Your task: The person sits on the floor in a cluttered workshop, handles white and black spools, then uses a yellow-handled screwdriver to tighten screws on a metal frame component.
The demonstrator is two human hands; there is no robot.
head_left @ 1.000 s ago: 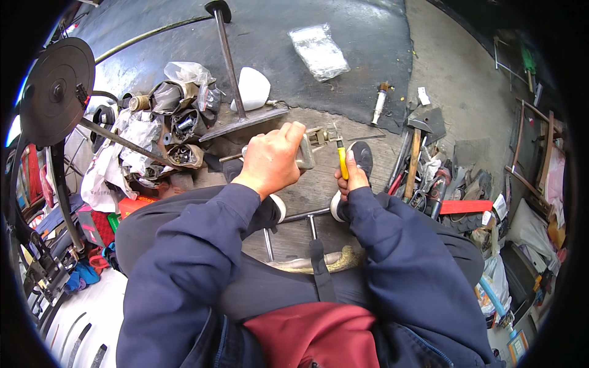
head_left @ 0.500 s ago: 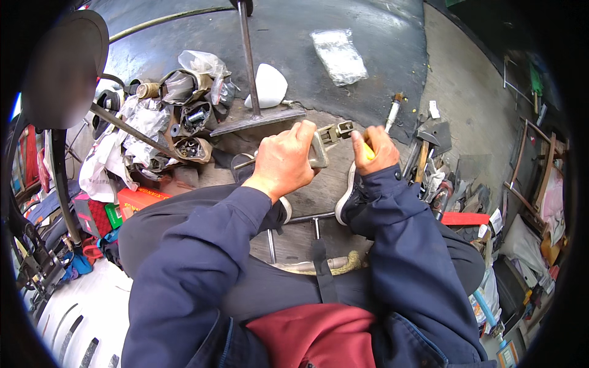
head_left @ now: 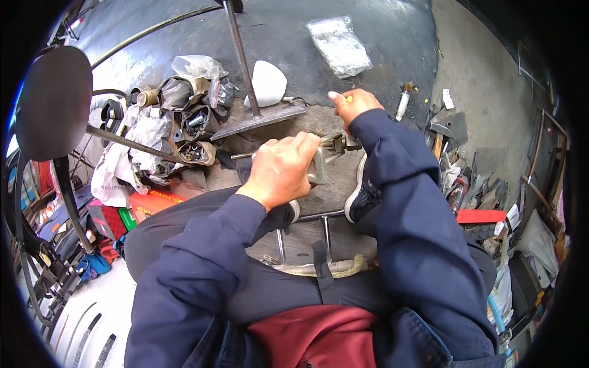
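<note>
The left hand [head_left: 281,168] grips a grey metal part [head_left: 320,161]; the right hand [head_left: 351,104] pinches a small yellow piece [head_left: 348,99]. A clear plastic bag [head_left: 338,44] lies beyond, and an orange-red box [head_left: 153,202] sits left.

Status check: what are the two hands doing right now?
Left hand shut on grey metal part. Right hand raised beyond it, shut on small yellow-handled tool. Metal stand just beyond, not blocking.
</note>
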